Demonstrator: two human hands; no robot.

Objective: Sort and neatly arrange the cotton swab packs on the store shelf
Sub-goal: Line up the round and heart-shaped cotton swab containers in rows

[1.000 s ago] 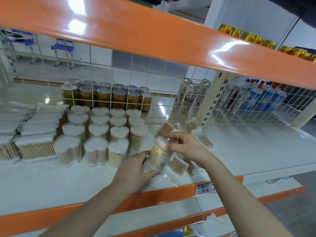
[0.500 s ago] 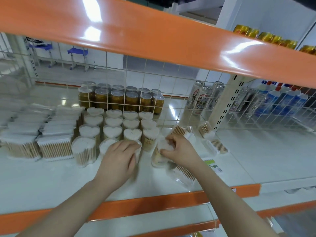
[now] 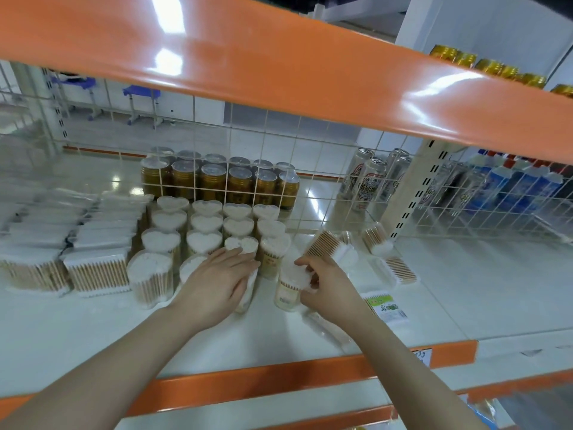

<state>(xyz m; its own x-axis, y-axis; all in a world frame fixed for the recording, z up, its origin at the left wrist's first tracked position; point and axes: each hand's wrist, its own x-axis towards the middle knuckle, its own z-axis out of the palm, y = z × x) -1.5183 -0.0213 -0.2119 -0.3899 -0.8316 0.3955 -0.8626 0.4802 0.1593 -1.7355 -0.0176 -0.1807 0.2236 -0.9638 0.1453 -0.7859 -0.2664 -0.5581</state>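
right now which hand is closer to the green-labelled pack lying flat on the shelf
Right. The right hand grips an upright swab jar just left of the green-labelled pack; the left hand rests on the jar rows, farther left.

The front swab tub (image 3: 246, 290) is largely covered by the left hand (image 3: 217, 283) — its label cannot be read. The flat packs (image 3: 34, 243) at far left are blurred and cut off by the edge — their count cannot be told.

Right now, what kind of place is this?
Most likely a shop aisle: an orange-edged shelf with a price tag, rows of swab packs, and cans behind a wire grid.
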